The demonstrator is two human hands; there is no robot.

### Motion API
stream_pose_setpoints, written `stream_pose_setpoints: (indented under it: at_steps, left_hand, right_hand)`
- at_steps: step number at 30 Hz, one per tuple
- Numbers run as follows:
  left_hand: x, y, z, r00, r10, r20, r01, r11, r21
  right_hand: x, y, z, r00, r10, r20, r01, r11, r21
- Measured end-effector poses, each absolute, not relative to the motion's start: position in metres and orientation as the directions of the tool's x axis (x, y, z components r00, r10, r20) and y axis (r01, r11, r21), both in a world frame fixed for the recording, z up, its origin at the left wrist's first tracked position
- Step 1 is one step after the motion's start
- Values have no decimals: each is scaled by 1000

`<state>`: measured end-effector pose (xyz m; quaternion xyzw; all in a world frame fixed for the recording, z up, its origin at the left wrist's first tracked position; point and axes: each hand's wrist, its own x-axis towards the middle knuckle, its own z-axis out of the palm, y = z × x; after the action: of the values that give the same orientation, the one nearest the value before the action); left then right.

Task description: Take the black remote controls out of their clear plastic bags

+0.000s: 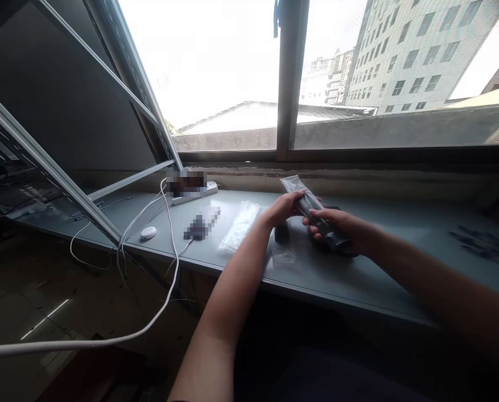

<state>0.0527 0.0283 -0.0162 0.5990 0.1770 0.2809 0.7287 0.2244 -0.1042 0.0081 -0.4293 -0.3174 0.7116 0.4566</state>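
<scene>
Both hands are closed on one dark bar (306, 205), held just above the grey table (400, 262) by the window: left hand (283, 209) pinches the far end, where the clear bag (293, 184) sticks out past it, and right hand (343, 229) wraps the near end. Looks like a bag-and-bar step with the bag partly over the bar, on or off I cannot tell; any further slide calls for a firm right-hand grip while the left works only the thin film along the bar. Second bag (241, 224) lies flat on the table left of the hands, white cable (169, 245) further left, both untouched.
</scene>
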Motion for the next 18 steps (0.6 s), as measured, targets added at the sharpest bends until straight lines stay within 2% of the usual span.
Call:
stream_pose_setpoints:
  at_steps: [10,18]
  left_hand:
    - [48,30,-15,696,704,141,-187,-12,982]
    - [51,28,-13,755,656,24,-152,139,979]
  right_hand:
    - [226,-104,7,-272,898,-346,-368,-429,-825]
    - [225,-105,10,-281,901,-330,-398,-422,-815]
